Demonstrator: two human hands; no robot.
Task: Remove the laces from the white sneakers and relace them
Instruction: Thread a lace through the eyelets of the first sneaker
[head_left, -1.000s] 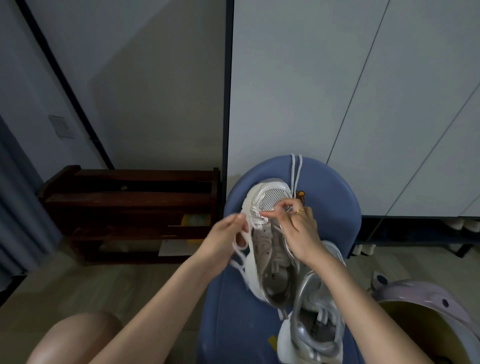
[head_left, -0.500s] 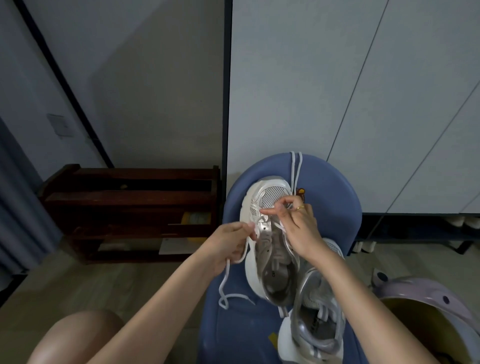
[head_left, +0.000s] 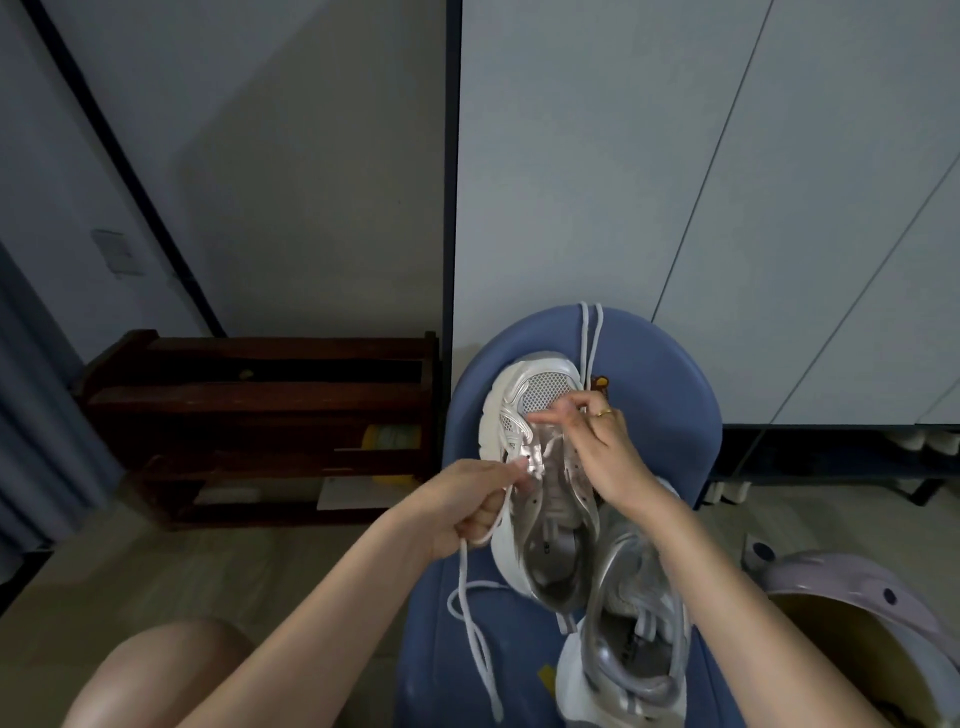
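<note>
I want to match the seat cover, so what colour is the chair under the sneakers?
Blue: the rounded padded chair shows best in the head view.

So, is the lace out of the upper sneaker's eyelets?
Mostly out: the sneaker's near eyelets look bare, and the lace hangs loose from the left hand.

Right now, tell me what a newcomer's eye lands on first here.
Two hands at centre: the left hand grips a white lace trailing down, the right hand pinches at the eyelets of a white sneaker on a blue chair. A second sneaker lies nearer, lower right.
</note>
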